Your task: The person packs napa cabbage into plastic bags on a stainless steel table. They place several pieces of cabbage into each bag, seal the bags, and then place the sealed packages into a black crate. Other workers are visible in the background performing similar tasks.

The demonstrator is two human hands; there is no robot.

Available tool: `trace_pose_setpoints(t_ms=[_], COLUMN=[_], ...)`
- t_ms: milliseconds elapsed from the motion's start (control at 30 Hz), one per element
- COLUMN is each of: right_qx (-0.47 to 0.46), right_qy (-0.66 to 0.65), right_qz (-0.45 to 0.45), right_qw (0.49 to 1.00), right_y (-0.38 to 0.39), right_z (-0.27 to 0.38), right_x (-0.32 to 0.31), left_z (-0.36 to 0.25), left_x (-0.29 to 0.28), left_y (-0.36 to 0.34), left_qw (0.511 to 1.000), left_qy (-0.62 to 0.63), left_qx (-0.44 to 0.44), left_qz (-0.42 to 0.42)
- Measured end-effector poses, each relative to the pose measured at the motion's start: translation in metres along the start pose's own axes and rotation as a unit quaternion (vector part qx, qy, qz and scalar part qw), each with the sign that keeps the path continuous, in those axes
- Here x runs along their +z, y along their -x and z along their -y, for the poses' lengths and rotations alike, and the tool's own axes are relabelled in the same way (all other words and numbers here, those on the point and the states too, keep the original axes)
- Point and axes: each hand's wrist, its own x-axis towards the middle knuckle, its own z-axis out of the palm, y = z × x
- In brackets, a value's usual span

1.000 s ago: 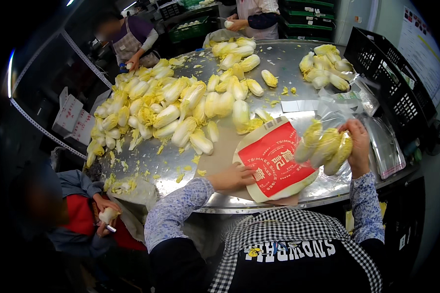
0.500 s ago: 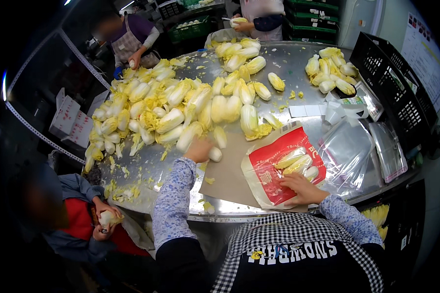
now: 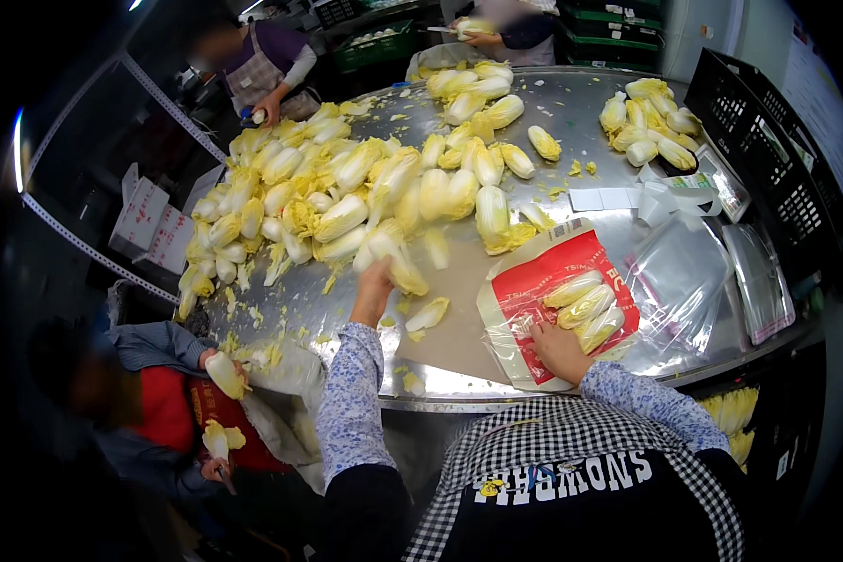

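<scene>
My left hand (image 3: 375, 283) is closed round the white base of a napa cabbage (image 3: 395, 255), lifted at the near edge of the big cabbage pile (image 3: 290, 192). To the right lies a red and cream plastic bag (image 3: 520, 286) with a clear window. Three pale yellow cabbages (image 3: 585, 307) show through it, side by side. My right hand (image 3: 560, 351) lies on the bag beside these cabbages, fingers stretched out. A brown board (image 3: 450, 351) lies partly under the bag. A loose cabbage leaf (image 3: 428, 316) rests near my left hand.
Clear plastic bags (image 3: 679, 272) and white labels (image 3: 604, 199) lie right of the red bag. A black crate (image 3: 759, 140) stands at the table's right edge, near a smaller cabbage heap (image 3: 651, 122). Co-workers handle cabbages at left (image 3: 159, 375) and across the table.
My left hand has lifted the cabbage and turned it, leafy end now to the right. My right hand has slid slightly left on the bag. The left co-worker's hands have moved apart.
</scene>
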Motion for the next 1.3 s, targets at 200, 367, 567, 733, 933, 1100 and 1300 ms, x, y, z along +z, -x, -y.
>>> trace_pose_setpoints(t_ms=[200,367,567,733,933,1100,1300], right_qx=[-0.032,0.022,0.084,0.017,0.007,0.092,-0.015], right_qy=[-0.042,-0.132,-0.145,-0.050,-0.092,-0.220,-0.233], right_qz=[-0.007,-0.071,-0.040,-0.060,-0.058,-0.058,-0.140], right_qw=[0.999,0.988,0.985,0.997,0.994,0.969,0.962], right_y=[0.002,0.002,0.009,0.013,0.015,0.014,0.012], right_z=[-0.010,-0.007,-0.006,-0.003,-0.017,-0.006,0.009], right_x=[0.000,0.000,-0.014,0.003,0.017,-0.013,-0.052], left_z=[-0.007,0.038,0.079,0.032,0.026,0.025,0.046], left_x=[-0.022,0.050,0.019,-0.002,0.109,0.140,0.202], left_y=[0.021,0.062,0.058,0.057,0.134,0.177,0.189], left_qw=[0.984,0.974,0.991,0.925,0.972,0.928,0.668], left_qy=[-0.016,0.202,0.061,0.021,0.166,-0.303,-0.711], left_qx=[0.071,-0.067,0.084,0.233,-0.126,-0.080,0.164], left_qz=[-0.163,0.083,-0.088,-0.299,0.112,0.200,0.147])
